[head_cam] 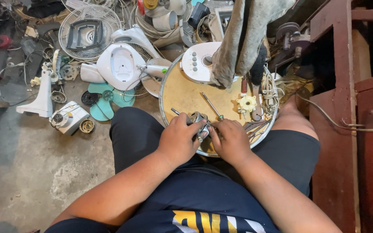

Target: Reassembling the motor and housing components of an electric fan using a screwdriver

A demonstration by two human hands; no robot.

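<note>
My left hand and my right hand both grip a small metal fan motor at the near rim of a round wooden tray resting over my lap. A screwdriver lies on the tray just beyond the motor. A cream plastic gear piece and a coiled white cable sit to the right. A white fan base with buttons lies at the tray's far side, partly under a hanging grey cloth.
Fan parts litter the concrete floor at left: a wire guard, a white motor housing, teal blades, a white stand, another motor unit. A dark red wooden cabinet stands close on the right.
</note>
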